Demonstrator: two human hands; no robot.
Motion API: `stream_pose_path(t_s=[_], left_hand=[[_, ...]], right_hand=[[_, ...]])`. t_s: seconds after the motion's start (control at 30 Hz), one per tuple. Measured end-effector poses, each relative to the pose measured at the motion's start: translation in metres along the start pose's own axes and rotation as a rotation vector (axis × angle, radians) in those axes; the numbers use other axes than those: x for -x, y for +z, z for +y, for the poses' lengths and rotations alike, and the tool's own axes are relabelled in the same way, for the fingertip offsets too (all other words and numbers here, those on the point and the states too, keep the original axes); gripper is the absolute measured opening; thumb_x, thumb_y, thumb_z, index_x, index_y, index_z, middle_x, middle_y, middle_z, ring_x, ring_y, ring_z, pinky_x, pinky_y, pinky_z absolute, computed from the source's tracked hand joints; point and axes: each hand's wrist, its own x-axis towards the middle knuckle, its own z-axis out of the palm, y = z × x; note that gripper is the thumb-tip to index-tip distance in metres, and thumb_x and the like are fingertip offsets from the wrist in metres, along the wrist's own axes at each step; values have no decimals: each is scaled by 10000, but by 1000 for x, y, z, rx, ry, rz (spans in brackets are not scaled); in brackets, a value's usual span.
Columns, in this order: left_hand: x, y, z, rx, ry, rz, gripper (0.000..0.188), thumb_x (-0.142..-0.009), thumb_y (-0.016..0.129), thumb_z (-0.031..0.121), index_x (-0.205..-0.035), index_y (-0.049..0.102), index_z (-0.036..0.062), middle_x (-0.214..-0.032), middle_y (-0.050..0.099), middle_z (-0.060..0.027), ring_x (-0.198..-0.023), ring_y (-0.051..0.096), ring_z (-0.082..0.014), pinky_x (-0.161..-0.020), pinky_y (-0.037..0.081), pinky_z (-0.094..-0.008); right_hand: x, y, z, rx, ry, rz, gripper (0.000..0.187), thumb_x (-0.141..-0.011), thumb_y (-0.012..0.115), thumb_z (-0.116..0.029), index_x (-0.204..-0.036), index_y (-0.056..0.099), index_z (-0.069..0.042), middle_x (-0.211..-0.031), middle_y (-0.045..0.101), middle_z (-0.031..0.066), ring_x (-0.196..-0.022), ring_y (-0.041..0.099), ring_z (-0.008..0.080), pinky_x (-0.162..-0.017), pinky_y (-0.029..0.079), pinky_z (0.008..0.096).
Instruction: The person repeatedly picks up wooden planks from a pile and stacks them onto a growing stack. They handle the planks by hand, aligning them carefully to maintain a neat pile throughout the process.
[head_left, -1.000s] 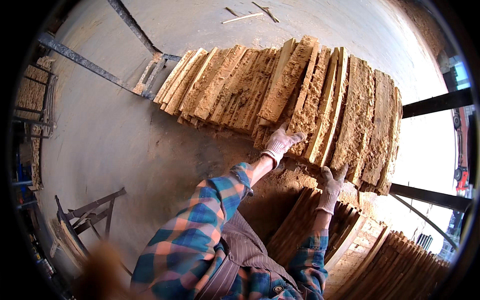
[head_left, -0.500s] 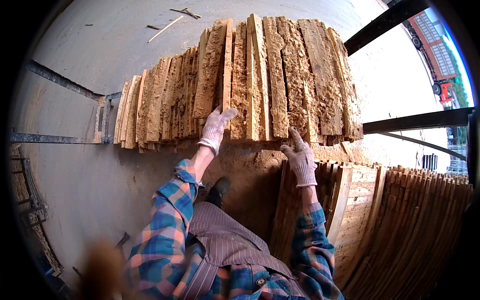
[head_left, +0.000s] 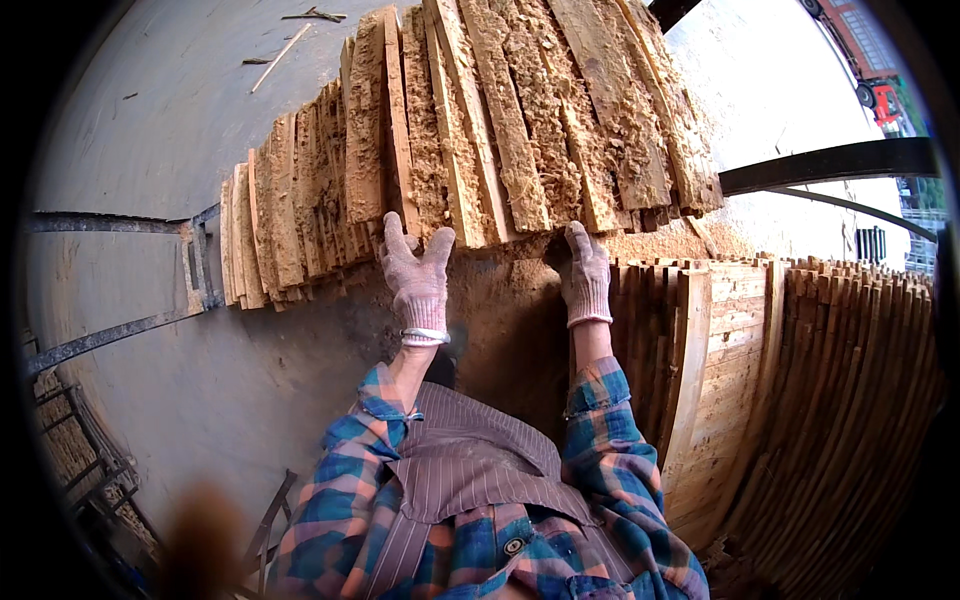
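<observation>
A tall stack of rough boards [head_left: 520,130], crusted with sawdust, stands in front of me with its near ends facing my hands. My left hand [head_left: 415,275], in a pale, soiled work glove, is at the near ends left of the stack's middle. Its thumb and fingers are spread, with nothing between them. My right hand [head_left: 587,275], gloved too, reaches up to the board ends farther right. Its fingers are stretched out at the lower edge of the boards; the thumb side is dark and partly hidden. Neither hand is wrapped round a board.
A second stack of boards [head_left: 840,390] stands close at my right. Metal frame bars flank the near stack, a grey one [head_left: 110,225] left and a dark one [head_left: 830,165] right. Wood scraps [head_left: 280,58] lie on the concrete floor; a red truck [head_left: 884,102] is far right.
My left hand has come off the board ends and its fingers have spread. My right hand has moved slightly left and up against the stack. The view has shifted, so the stack sits higher.
</observation>
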Motion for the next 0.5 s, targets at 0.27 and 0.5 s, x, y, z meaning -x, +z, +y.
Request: stream_pose_path(t_s=[0.27,0.5], left_hand=[[6,24,-42,537,-272,-1,871,-855,621,491,-1463,186,45,-1422,366,-123,-1198,457,-238,-959,417,-494],[-15,-36,32,809,-403,-26,862,-805,729,337,-1411,225,-11,-1191,545,-130,-1056,561,-214,-691,532,-401]], right_hand=[[26,37,22,593,-298,-2,333,-875,614,-365,-1009,614,-61,-834,546,42,-684,503,133,-631,489,272],[61,73,-71,-110,199,-281,471,-925,514,-444,-1175,560,-48,-927,595,34,-741,561,113,-631,521,266]])
